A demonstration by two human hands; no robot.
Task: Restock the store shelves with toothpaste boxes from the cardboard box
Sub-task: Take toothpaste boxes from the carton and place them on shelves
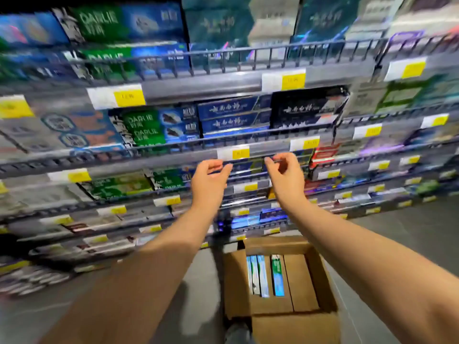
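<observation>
At a store's toothpaste shelves (198, 81), two bare hands are being held up side by side before a middle tier. The left hand (211, 181) and the right hand (284, 176) are being held apart, fingers loosely curled and released, with nothing being grasped in either. Whether the right fingertips are touching the shelf rail cannot be told through the motion blur.

Below the forearms, the cardboard box (293, 328) is being seen open on the grey floor (397, 232), close against the foot of the shelving. Inside it, a few toothpaste boxes (260, 276) are being shown standing on edge along the left side, in blue, white and green, their print too small to be read.

Above the hands, green-and-blue cartons marked "DARLIE" (141, 127) are being displayed lying flat in stacks. Beside them are dark blue cartons (231, 117) and black cartons (305, 110) bearing white Chinese characters. More "DARLIE" cartons are being displayed on the tier above and on the tier level with the left hand. Yellow-and-white price tags (129, 96) are being carried along every shelf edge, their figures too blurred to be read.
</observation>
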